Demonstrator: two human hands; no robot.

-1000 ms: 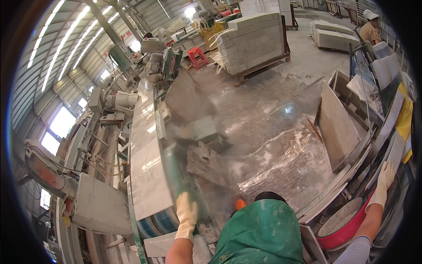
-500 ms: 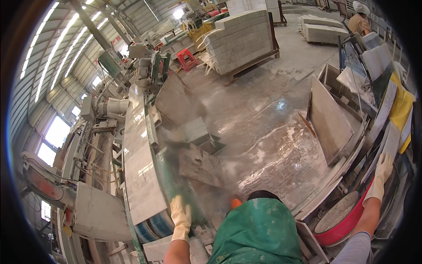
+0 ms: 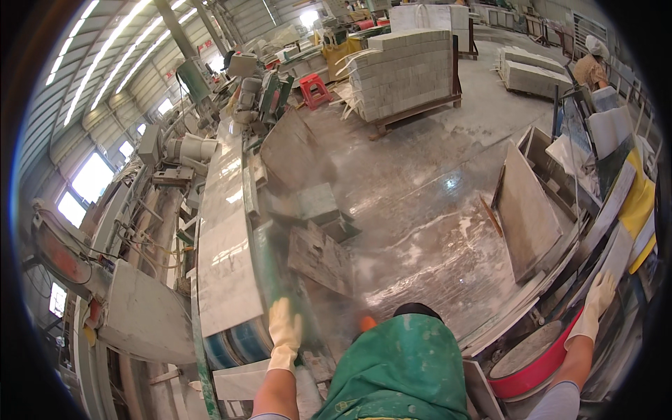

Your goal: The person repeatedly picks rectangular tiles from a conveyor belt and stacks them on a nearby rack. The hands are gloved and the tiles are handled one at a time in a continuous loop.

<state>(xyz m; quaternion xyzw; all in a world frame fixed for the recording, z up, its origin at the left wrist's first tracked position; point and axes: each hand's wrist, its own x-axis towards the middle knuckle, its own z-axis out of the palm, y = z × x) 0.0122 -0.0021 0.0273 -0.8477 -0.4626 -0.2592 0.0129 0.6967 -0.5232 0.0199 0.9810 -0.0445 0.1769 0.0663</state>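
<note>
My left hand (image 3: 285, 327), in a pale rubber glove, is open with its fingers stretched forward. It is at the green side edge of a long machine bed (image 3: 267, 252), beside a large pale stone slab (image 3: 227, 290) lying on it. A blue roller (image 3: 241, 343) shows below the slab's near end. My right hand (image 3: 600, 295), gloved the same way, reaches out to the right with its fingers extended. It lies against a long grey strip (image 3: 616, 250), above a round red-rimmed tub (image 3: 521, 380). Neither hand visibly holds anything.
Boards (image 3: 318, 257) lean along the machine's right side. A large panel (image 3: 525, 213) leans at the right. Farther off are a pallet of stacked pale blocks (image 3: 406, 73), a red stool (image 3: 315, 91) and a person in a white cap (image 3: 593, 63). The floor (image 3: 420, 210) looks wet.
The view has tilted and shifted, so the far stacks appear lower and more to the right. My left hand appears slightly farther forward. My right hand appears lower in the picture, fingers still extended.
</note>
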